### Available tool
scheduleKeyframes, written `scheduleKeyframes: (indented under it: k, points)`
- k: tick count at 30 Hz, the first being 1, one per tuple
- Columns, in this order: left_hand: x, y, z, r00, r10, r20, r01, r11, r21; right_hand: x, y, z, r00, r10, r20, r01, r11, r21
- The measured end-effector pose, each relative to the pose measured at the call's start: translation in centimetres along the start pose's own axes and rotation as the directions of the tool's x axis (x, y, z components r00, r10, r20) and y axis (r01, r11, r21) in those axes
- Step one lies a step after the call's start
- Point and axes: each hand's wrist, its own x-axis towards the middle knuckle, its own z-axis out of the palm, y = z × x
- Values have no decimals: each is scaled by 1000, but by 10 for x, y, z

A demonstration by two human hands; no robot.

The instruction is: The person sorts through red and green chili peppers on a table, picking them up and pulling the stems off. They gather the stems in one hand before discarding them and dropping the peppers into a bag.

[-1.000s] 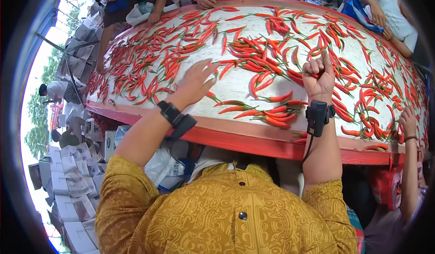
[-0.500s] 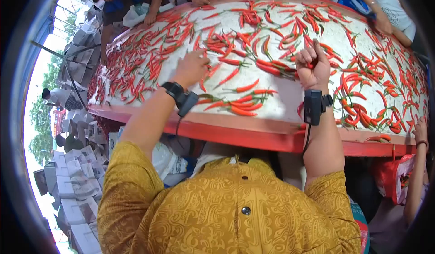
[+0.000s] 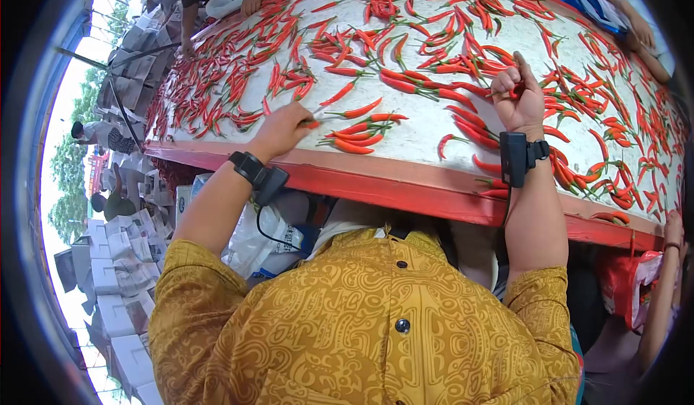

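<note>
My left hand (image 3: pixel 283 129) is low over the near part of the white tabletop, its fingers closed on a red chili pepper (image 3: pixel 311 125) whose tip shows at the fingertips. Just right of it lies a small group of red chili peppers (image 3: pixel 356 143) with green stems. My right hand (image 3: pixel 522 107) is raised palm up above the peppers on the right. Its fingers curl round a red chili pepper (image 3: pixel 516 91), mostly hidden, while the index finger points up. Both wrists wear black devices on straps.
Many red chili peppers (image 3: pixel 231 80) cover the large white table (image 3: pixel 405 134), which has a red rim (image 3: pixel 376 188). Other people's hands (image 3: pixel 251 2) rest at the far edge, and another person's hand (image 3: pixel 673 228) is at the right. A red bag (image 3: pixel 622 278) hangs at lower right.
My left hand has moved left and toward the near rim, and its fingers have closed on a pepper. My right hand stays raised with its pepper. Peppers now lie below the right hand.
</note>
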Motion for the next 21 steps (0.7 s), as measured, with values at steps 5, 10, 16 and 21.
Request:
scheduleKeyframes:
  k: [5, 10, 16, 21]
  points:
    - [18, 38, -10, 913, -27, -408, 107, 979, 173, 1, -52, -10, 983, -95, 155, 74, 988, 132]
    - [33, 133, 12, 998, 41, -51, -56, 941, -335, 1, -91, -25, 966, -140, 218, 98, 977, 192]
    - [56, 145, 30, 939, 141, -314, -83, 978, 191, -2, -115, -35, 975, -125, 183, 92, 979, 180]
    - [94, 225, 64, 984, 83, -161, -104, 986, -127, -7, -130, -43, 967, -94, 238, 66, 990, 126]
